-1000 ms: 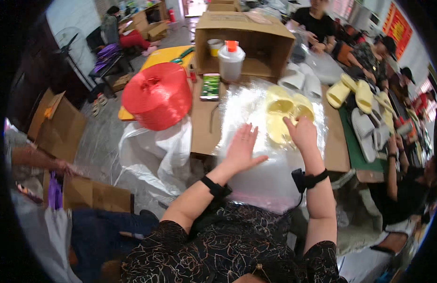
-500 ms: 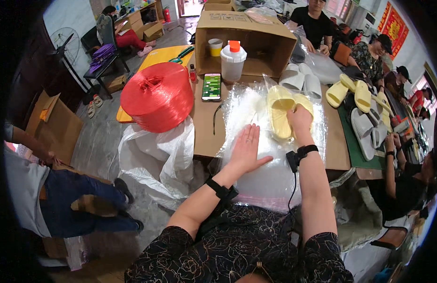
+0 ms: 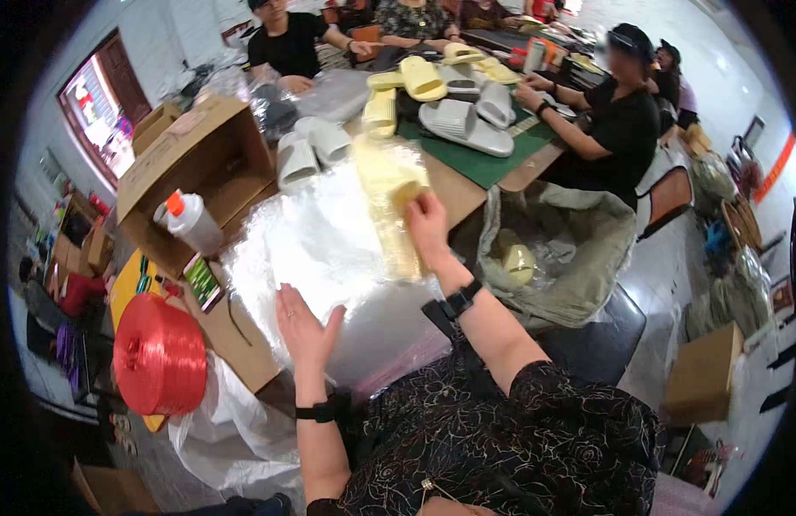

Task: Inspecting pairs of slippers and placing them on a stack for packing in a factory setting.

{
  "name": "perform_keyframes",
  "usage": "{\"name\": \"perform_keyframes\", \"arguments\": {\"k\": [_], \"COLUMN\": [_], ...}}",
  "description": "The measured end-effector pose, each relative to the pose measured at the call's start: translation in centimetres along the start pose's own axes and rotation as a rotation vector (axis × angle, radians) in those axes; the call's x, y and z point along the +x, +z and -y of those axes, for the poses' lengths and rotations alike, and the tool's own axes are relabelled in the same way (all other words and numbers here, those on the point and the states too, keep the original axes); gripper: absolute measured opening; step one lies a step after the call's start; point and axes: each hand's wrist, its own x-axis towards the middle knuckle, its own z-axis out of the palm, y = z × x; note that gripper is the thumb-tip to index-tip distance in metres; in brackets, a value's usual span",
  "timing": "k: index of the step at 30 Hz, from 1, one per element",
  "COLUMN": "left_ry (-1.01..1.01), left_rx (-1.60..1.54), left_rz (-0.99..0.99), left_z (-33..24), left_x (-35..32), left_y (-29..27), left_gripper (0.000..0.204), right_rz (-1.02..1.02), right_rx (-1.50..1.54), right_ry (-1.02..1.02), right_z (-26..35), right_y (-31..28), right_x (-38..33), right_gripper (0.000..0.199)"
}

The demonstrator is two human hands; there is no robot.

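My left hand (image 3: 305, 328) lies open, fingers outstretched, on a stack of clear plastic bags (image 3: 286, 224). My right hand (image 3: 428, 225) is closed on a pair of pale yellow slippers (image 3: 382, 185) at the right part of the stack. Clear film shows around the slippers, and motion blurs their outline. Just beyond the bags stand light grey slippers (image 3: 296, 162). More yellow slippers (image 3: 424, 79) and grey slippers (image 3: 467, 129) are heaped on a green mat (image 3: 454, 163) at the far right.
An open cardboard box (image 3: 187, 155), a white bottle with an orange cap (image 3: 193, 225) and a phone (image 3: 202, 282) are at the left, with a red twine roll (image 3: 159, 354). A lined bin (image 3: 557, 275) holding a yellow slipper stands right. Co-workers (image 3: 617, 129) sit beyond.
My view has swung to the right, bringing the lined bin into fuller view. My right hand and the yellow slippers have shifted to the right edge of the bags; my left hand stays open.
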Motion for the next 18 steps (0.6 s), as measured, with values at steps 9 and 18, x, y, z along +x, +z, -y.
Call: {"name": "perform_keyframes", "arguments": {"k": [9,18], "left_ry": [0.030,0.041], "left_rx": [-0.002,0.038], "left_rz": [-0.023,-0.006], "left_z": [-0.6,0.1], "left_x": [0.1,0.3], "left_y": [-0.4,0.3], "left_gripper": [0.107,0.110], "right_rz": [-1.009,-0.791], "right_rx": [0.026,-0.349], "right_ry": [0.359,0.427], "right_z": [-7.5,-11.5], "right_y": [-26.6,-23.7], "right_x": [4.8,0.1], "right_gripper": [0.022,0.044]}}
